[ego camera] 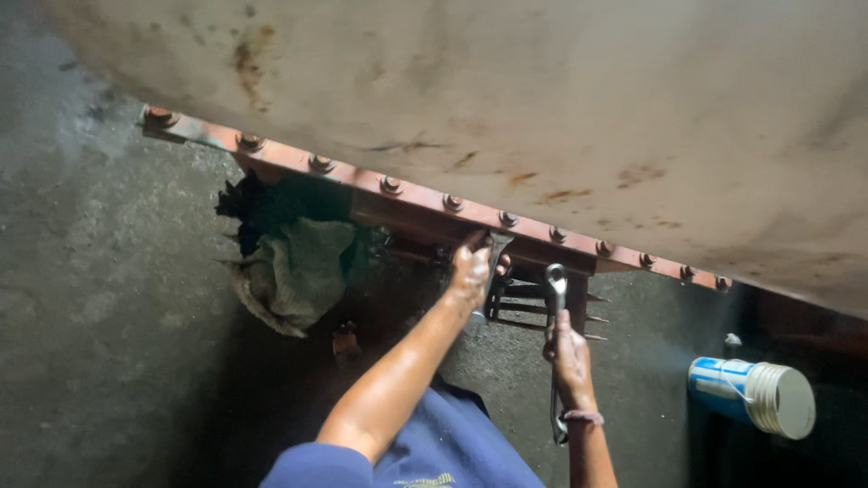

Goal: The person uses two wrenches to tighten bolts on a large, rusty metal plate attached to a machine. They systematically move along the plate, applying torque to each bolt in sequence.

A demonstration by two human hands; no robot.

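A large pale metal body [542, 99] with rust stains fills the top of the view. Along its lower edge runs a reddish flange [416, 197] with several bolts. My left hand [472, 268] grips a dark wrench [495, 262] set against the flange near a bolt. My right hand [569, 354] holds a long shiny spanner [555, 298] upright, its ring end just below the flange. Behind both tools sits a dark metal bracket with bars [533, 307].
A crumpled grey-green rag or sack [298, 267] lies under the flange at the left. A blue and white cylindrical container [750, 390] lies on its side at the right. Rough concrete floor [99, 298] spreads left. My blue clothing [443, 447] shows at the bottom.
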